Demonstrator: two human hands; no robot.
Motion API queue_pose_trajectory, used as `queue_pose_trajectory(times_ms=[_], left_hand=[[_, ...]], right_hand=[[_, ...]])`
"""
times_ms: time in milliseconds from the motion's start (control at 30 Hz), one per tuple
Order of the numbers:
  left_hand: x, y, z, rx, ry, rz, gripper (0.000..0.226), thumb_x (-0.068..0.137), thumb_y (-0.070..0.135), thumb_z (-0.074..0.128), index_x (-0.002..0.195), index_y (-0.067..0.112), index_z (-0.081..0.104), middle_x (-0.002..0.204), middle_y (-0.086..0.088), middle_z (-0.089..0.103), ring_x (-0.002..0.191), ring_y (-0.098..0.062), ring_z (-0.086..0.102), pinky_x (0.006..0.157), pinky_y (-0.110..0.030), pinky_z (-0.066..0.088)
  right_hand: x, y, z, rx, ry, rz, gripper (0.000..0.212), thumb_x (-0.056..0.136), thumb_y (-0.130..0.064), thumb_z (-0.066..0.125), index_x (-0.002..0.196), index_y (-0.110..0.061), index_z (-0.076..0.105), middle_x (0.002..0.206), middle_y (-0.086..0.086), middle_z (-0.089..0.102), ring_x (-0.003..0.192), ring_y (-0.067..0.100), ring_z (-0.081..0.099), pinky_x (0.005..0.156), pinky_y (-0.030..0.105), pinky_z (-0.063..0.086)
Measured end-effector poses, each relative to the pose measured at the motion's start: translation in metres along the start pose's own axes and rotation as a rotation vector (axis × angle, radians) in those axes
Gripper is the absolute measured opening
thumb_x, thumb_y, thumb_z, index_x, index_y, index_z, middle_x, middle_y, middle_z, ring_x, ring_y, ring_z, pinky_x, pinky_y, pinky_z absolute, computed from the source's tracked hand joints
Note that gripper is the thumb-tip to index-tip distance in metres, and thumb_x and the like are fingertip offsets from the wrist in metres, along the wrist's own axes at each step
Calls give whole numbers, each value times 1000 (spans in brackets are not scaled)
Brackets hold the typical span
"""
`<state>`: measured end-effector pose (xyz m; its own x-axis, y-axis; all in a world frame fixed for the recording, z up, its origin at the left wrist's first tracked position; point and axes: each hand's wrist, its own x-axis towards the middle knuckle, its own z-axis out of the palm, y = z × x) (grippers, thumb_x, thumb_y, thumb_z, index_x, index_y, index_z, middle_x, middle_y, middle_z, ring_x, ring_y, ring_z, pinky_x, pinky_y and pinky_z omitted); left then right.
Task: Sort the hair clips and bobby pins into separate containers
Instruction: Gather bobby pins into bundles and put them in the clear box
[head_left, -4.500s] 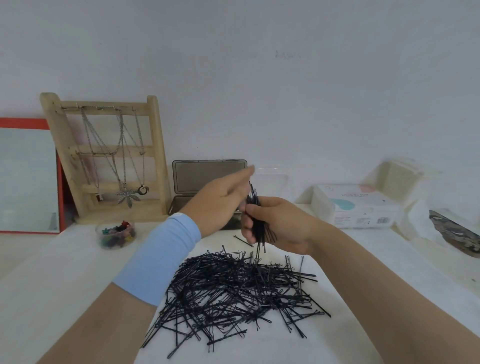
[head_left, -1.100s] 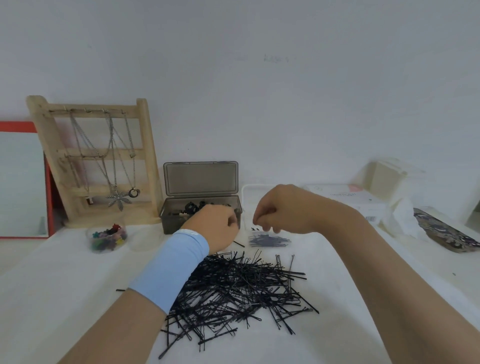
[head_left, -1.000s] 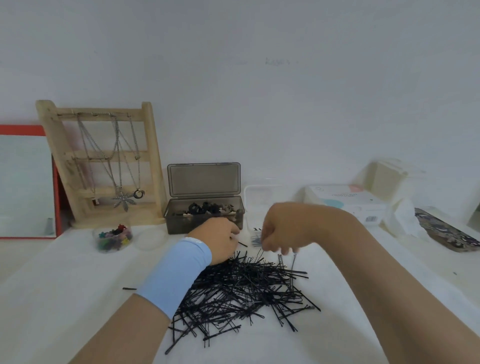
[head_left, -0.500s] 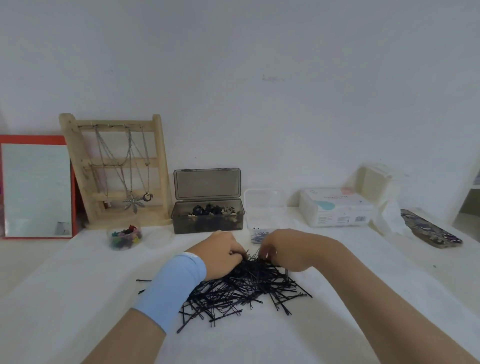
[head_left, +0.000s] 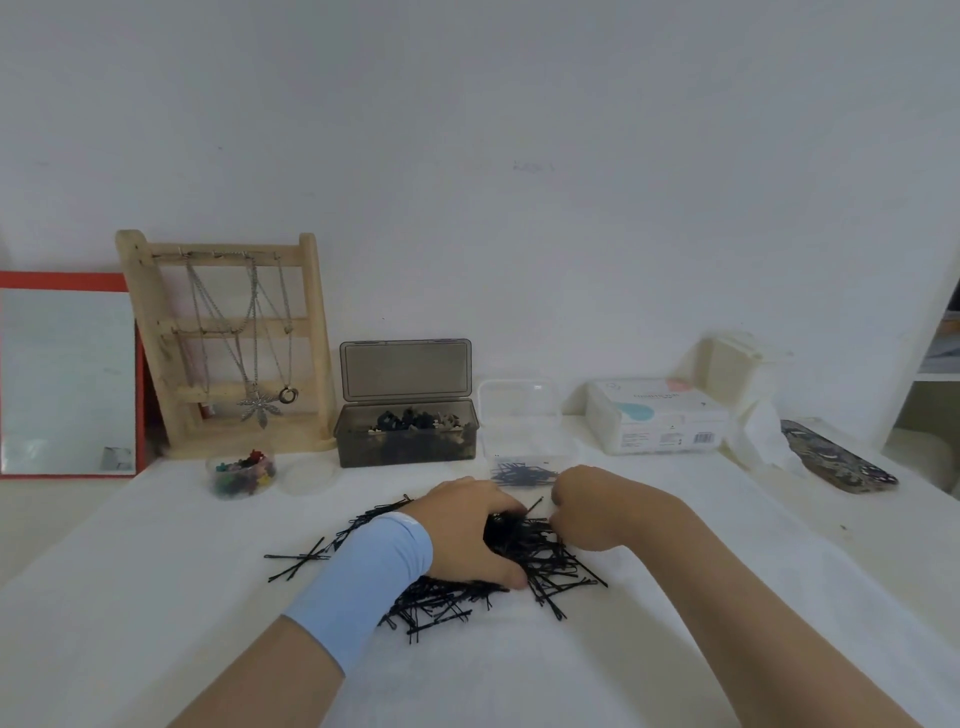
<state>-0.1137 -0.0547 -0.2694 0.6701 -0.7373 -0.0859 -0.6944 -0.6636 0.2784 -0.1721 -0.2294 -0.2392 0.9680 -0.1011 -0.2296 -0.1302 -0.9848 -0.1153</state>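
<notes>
Both hands, left (head_left: 470, 535) and right (head_left: 587, 506), are curled into the bobby pins (head_left: 524, 566) on the table (head_left: 156, 597); grip can't be confirmed. Clear box (head_left: 524, 454) sits at 12 o'clock, right nearer.

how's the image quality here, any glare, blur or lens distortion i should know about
Head view: soft, even light, only faint shadows under the left hand and right hand. The bobby pin pile is sharp enough to show single pins. The wide-angle lens bows the frame edges, so the red-framed mirror leans. No hard glare; the clear box looks washed out against the white wall.
</notes>
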Motion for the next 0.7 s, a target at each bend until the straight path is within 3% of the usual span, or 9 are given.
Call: queue_pose_trajectory(times_ms=[100,200,267,367,433,533,633,700], left_hand=[[-1,-1,-3,-54,19,8,65,67,63,69,128,45,54,123,18,57,112,-12,51,100,-38,45],[-2,-5,-5,-79,19,-22,74,61,68,72,128,45,50,127,19,53,114,-11,53,101,-38,47],[-4,-5,-5,-53,24,-32,94,53,74,74,134,44,39,135,18,42,120,-11,48,103,-39,45],[-5,-5,-7,45,1,-61,117,47,82,69,146,40,25,148,15,25,133,-16,33,110,-45,37],[-6,-6,-6,106,-61,-58,116,54,83,64,151,38,21,155,13,24,139,-18,29,114,-47,32],[-7,-6,-5,80,-97,-47,104,62,79,64,150,38,27,153,11,36,136,-19,39,112,-45,35],[-9,-7,-8,-12,-52,-41,107,66,70,72,153,39,18,155,12,33,137,-14,39,114,-38,33],[-9,-7,-8,-16,-33,-13,107,67,66,74,153,40,16,156,13,30,137,-13,37,114,-37,33]], right_hand=[[-2,-4,0,118,-21,-127,43,89,-1,43,118,-19,69,110,5,67,95,22,62,79,30,54],[-6,-4,-4,238,-35,-209,44,91,-2,46,122,-25,67,118,1,67,105,22,61,88,32,52],[-8,1,-9,283,-32,-207,41,93,-26,56,134,-25,60,134,-4,60,117,18,57,99,31,45],[-11,6,-14,102,-142,-85,99,64,-80,66,143,-24,47,141,-8,50,125,17,51,101,34,41],[-13,1,-10,-67,-184,-56,113,46,-87,70,138,-23,52,135,-6,54,120,18,54,94,34,46],[-10,-7,-5,-113,-123,-106,91,48,-75,79,123,-24,63,116,-5,64,102,17,61,85,33,53],[-8,-8,-4,-17,-78,-213,61,63,-55,83,116,-30,69,105,-9,67,92,14,62,79,30,53],[-5,-7,-2,53,-70,-282,51,69,-44,84,116,-32,68,104,-12,67,90,12,61,74,24,49]])
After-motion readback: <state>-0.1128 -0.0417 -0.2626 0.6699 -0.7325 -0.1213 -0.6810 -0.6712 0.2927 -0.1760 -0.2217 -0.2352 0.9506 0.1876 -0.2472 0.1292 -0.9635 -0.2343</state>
